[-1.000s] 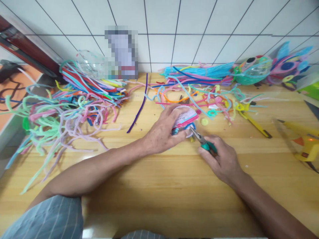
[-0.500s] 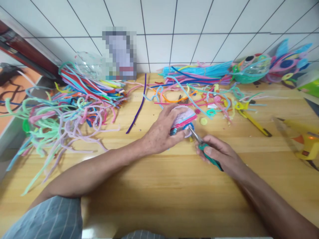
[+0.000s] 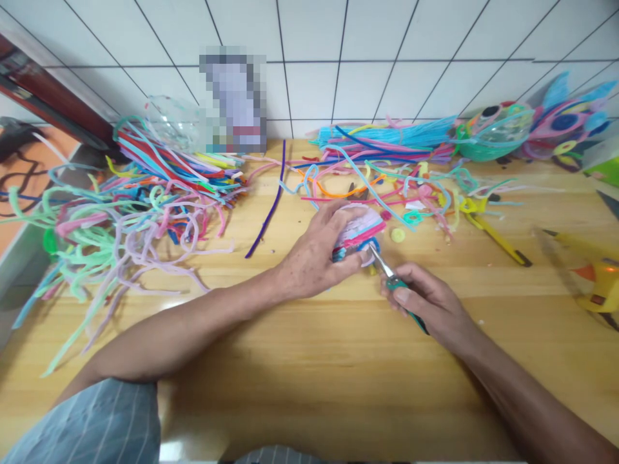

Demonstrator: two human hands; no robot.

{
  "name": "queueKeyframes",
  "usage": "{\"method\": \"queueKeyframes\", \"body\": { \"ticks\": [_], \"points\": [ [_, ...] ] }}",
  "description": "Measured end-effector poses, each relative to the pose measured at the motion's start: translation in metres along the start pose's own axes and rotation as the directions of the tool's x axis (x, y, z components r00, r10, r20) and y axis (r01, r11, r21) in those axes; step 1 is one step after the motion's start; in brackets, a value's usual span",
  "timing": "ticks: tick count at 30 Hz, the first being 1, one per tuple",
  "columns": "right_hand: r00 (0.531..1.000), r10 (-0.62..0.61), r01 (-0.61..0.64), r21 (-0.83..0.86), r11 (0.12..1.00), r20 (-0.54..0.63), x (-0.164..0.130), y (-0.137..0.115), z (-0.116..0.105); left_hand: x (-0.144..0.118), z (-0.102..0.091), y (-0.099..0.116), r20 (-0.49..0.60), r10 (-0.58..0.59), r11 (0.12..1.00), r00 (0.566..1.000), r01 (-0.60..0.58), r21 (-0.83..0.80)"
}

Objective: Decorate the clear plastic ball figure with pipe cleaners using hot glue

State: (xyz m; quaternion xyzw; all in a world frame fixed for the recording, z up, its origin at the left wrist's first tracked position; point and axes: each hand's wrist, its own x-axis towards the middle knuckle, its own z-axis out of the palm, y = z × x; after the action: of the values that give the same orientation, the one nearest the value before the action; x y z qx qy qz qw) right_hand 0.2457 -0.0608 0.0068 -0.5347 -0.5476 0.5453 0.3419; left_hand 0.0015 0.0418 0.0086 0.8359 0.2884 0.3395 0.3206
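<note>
My left hand [image 3: 316, 251] is closed around a rounded pipe-cleaner craft piece [image 3: 365, 225] with lavender, pink and blue bands, and its fingers hide part of it. On the piece's near side sits a blue pipe-cleaner ring [image 3: 371, 243]. My right hand [image 3: 428, 299] grips needle-nose pliers [image 3: 383, 263] with green-and-black handles. The pliers' tips touch the blue ring; whether they pinch it I cannot tell. Just right of the craft piece lies a small yellow coil [image 3: 397, 235].
Loose pipe cleaners [image 3: 140, 238] are heaped at the left, with a blue bundle [image 3: 401, 136] along the wall. A purple pipe cleaner [image 3: 267, 219] lies alone. At the right are a yellow cutter knife [image 3: 500, 241], a glue gun [image 3: 599, 283] and a fish-like craft [image 3: 498, 132].
The pliers' handles look closer together in my right hand, with the tips still at the blue ring. My left hand stays on the craft piece. The whole view has shifted slightly.
</note>
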Motion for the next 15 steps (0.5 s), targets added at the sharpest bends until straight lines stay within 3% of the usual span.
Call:
{"method": "queueKeyframes", "body": {
  "ticks": [15],
  "points": [
    [1.0,0.022,-0.023,0.039,0.999,0.018,0.0013,0.0072,0.0003,0.0007,-0.0005,0.0,-0.004,0.018,1.0,1.0,-0.018,0.001]
  ]
}}
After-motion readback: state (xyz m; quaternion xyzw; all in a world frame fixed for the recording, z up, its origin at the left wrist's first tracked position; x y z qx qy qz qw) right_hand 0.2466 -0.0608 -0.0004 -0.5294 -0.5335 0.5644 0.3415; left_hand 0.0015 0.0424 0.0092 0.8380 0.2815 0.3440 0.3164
